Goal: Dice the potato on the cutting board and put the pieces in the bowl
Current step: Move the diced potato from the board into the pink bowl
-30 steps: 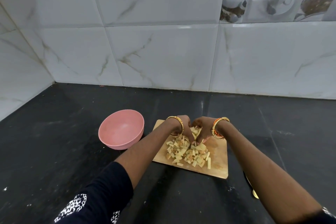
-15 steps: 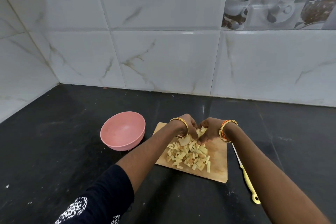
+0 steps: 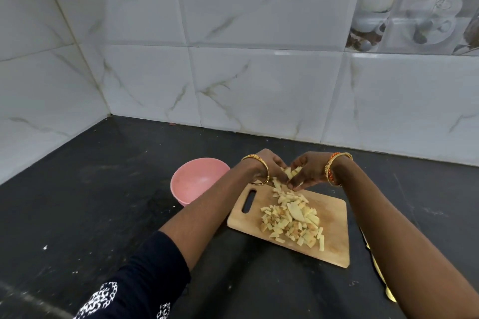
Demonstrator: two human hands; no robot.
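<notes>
Both hands (image 3: 287, 171) now lifted, cupping potato pieces (image 3: 291, 172)

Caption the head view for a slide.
Both hands scoop potato pieces off the cutting board beside the pink bowl.

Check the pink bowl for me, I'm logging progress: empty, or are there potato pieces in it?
Empty: the pink bowl shows only its bare inside; its near side is hidden behind the forearm.

Both arms are reaching forward, the left hand (image 3: 269, 166) and right hand (image 3: 307, 172) cupping together, fingers curling around potato pieces (image 3: 291, 173).
</notes>
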